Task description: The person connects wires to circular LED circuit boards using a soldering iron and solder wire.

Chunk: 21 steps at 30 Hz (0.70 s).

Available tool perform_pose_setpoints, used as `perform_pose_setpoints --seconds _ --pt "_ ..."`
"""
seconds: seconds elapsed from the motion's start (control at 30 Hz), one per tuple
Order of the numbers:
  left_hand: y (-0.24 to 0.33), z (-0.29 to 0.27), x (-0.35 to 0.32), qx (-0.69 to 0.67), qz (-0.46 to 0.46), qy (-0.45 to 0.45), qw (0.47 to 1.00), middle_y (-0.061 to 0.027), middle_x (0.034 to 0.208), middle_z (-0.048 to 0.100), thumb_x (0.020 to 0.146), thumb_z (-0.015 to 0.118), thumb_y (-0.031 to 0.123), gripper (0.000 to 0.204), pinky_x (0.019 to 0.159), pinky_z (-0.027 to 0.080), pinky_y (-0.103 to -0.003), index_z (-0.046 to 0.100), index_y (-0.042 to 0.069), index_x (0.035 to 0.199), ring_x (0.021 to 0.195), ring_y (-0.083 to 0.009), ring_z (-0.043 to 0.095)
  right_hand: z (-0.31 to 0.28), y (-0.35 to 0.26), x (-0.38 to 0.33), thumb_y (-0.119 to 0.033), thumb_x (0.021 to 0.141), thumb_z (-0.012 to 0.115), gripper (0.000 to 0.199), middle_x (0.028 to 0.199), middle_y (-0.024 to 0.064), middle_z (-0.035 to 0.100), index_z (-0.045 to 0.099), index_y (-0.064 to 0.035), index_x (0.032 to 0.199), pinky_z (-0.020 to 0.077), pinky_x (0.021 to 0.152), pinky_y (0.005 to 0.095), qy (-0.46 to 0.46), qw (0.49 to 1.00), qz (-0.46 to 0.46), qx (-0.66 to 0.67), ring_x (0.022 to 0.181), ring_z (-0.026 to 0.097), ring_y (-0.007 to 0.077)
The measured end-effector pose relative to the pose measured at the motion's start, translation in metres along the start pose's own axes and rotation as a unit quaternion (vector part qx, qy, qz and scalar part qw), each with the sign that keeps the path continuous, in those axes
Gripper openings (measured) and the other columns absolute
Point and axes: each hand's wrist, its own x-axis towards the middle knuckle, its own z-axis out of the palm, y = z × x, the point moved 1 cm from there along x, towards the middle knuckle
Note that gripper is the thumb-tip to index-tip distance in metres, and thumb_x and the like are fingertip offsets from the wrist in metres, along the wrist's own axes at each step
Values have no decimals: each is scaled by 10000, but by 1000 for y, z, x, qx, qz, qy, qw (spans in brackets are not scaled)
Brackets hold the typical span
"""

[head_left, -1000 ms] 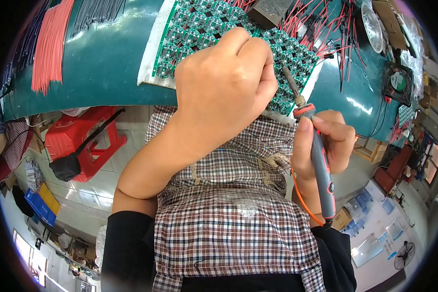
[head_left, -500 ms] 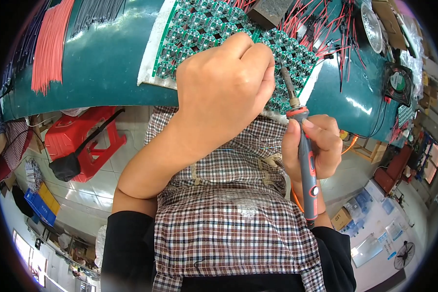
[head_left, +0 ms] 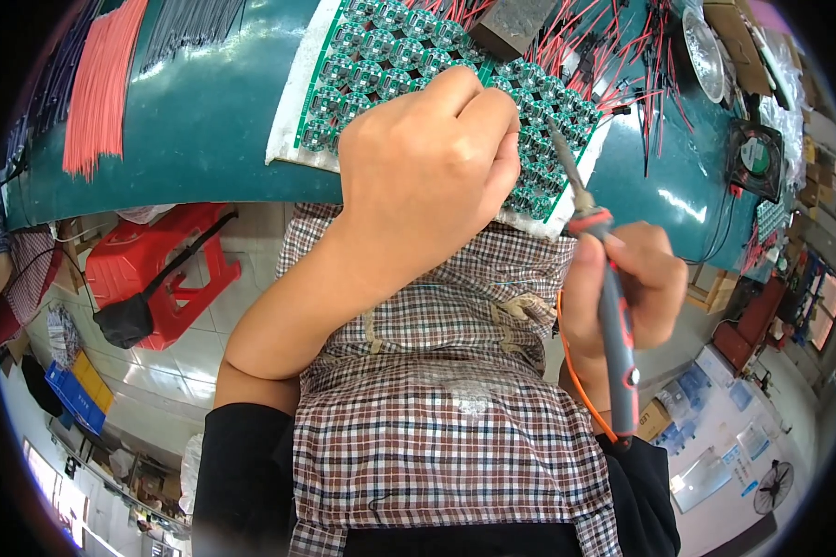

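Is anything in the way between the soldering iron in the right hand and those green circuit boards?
Nothing visible blocks the soldering iron from the circuit boards around its tip. Just left of it, the left hand hides other boards from view.

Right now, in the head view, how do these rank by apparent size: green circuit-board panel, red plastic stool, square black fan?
1. Green circuit-board panel, largest even though partly hidden by the left hand
2. Red plastic stool
3. Square black fan, clearly smallest
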Motion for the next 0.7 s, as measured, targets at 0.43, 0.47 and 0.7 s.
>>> perform_pose_setpoints --seconds 0.43,0.47,0.7 --pt "8 -13 13 -28 -62 -30 997 -14 739 614 745 733 17 112 455 416 -248 663 74 811 524 -100 564 -3 8 8 53 785 717 249 658 77 545 486 -1 860 367 473 245 41 997 50 33 538 512 122" --pt "8 -11 16 -23 -55 -25 998 -18 740 617 743 733 19 113 469 435 -254 664 71 816 541 -110 581 -2 10 8 57 781 724 256 662 77 550 489 -1 862 370 471 241 38 997 47 41 540 516 118" --pt "7 -1 18 -8 -57 -18 998 -32 743 625 739 735 29 106 546 510 -286 661 65 806 633 -156 647 5 19 6 57 768 753 283 684 71 569 502 -2 884 382 464 225 21 998 39 33 547 530 97"
